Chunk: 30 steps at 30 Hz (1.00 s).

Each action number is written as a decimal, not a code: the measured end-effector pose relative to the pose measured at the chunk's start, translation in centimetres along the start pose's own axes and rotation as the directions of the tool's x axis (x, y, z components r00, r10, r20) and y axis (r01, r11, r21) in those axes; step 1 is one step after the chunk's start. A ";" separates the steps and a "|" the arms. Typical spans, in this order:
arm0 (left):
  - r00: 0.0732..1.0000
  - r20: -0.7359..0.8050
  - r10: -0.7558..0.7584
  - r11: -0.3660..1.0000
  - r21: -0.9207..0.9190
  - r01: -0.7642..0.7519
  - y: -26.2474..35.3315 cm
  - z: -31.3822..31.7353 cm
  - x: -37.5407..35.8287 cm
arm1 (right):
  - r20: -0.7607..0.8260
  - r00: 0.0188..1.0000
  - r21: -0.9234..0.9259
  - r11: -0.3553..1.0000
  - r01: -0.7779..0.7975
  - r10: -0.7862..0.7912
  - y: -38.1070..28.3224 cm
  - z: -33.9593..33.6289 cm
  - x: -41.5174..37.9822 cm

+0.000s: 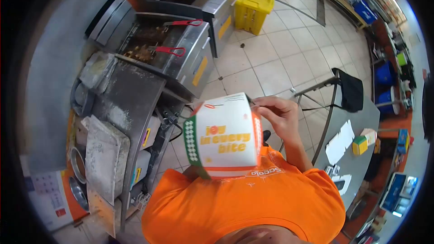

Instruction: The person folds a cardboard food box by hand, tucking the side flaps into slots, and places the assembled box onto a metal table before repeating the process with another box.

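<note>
A cardboard food box, white with orange and green edges and the words "joy in every bite", is held up in front of my chest. My right hand pinches its upper right edge between thumb and fingers. Behind the box my left hand is hidden; only a bit of arm shows at its lower left. Whether the box is open at the top cannot be made out.
Deep fryers with red-handled baskets line the left, beside a floured metal counter. A yellow bin stands ahead. On the right, a grey table bears flat white cartons and a small green-yellow box.
</note>
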<state>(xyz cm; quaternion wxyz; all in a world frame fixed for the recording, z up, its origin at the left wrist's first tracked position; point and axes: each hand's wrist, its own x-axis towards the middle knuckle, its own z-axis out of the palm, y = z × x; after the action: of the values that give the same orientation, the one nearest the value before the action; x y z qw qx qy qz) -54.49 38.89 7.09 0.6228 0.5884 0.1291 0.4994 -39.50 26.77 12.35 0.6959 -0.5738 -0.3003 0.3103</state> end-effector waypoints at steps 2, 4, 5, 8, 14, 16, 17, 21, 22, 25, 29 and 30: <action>0.999 -0.032 -0.032 0.999 -0.030 0.031 0.0 -0.1 -0.1 | -0.006 0.998 -0.098 0.993 0.059 -0.060 0.0 -0.1 0.2; 0.995 -0.072 -0.068 0.996 -0.059 0.064 -0.3 -0.2 -0.2 | 0.004 0.994 -0.160 0.981 0.107 -0.108 0.2 -0.2 0.2; 0.992 -0.088 -0.089 0.994 -0.073 0.082 -0.3 -0.3 -0.3 | -0.012 0.994 -0.226 0.969 0.099 -0.104 0.2 -0.2 0.1; 0.980 -0.135 -0.148 0.982 -0.135 0.130 -0.9 0.1 -0.8 | 0.005 0.965 -0.463 0.855 0.236 -0.264 0.0 0.3 0.3; 0.972 -0.102 -0.211 0.953 -0.242 0.182 -4.0 4.4 -2.1 | 0.258 0.830 -0.737 0.455 0.500 -0.495 3.1 1.6 1.9; 0.965 0.093 -0.244 0.948 -0.188 0.258 -4.0 4.9 -1.0 | 0.095 0.869 -0.687 0.600 0.410 -0.486 4.8 1.2 1.6; 0.930 0.266 -0.252 0.954 -0.090 0.285 -3.7 4.4 0.2 | -0.067 0.937 -0.597 0.766 0.238 -0.343 4.9 1.2 1.2; 0.960 0.275 0.045 0.903 0.401 -0.157 -1.6 4.1 2.9 | -0.265 0.963 0.095 0.995 -0.030 0.054 4.3 0.8 2.3; 0.935 0.346 0.074 0.840 0.484 -0.246 -1.7 3.6 3.0 | -0.237 0.955 0.173 0.975 -0.138 0.178 5.1 -0.3 2.4; 0.890 0.440 0.119 0.689 0.609 -0.393 -2.8 2.5 2.1 | -0.138 0.901 0.476 0.825 -0.304 0.412 4.6 -0.3 2.9; 0.908 0.401 0.120 0.598 0.701 -0.389 -3.2 1.7 0.8 | -0.084 0.875 0.444 0.804 -0.395 0.476 5.0 -1.5 2.4; 0.920 0.376 0.114 0.572 0.732 -0.370 -3.3 1.6 0.4 | -0.091 0.877 0.429 0.814 -0.392 0.471 5.0 -1.6 2.3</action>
<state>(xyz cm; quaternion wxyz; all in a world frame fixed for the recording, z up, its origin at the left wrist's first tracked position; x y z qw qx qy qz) -51.51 38.85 4.83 0.2346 0.8798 0.1617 0.3805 -37.28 28.31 7.33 0.7342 -0.5008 -0.0233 0.4577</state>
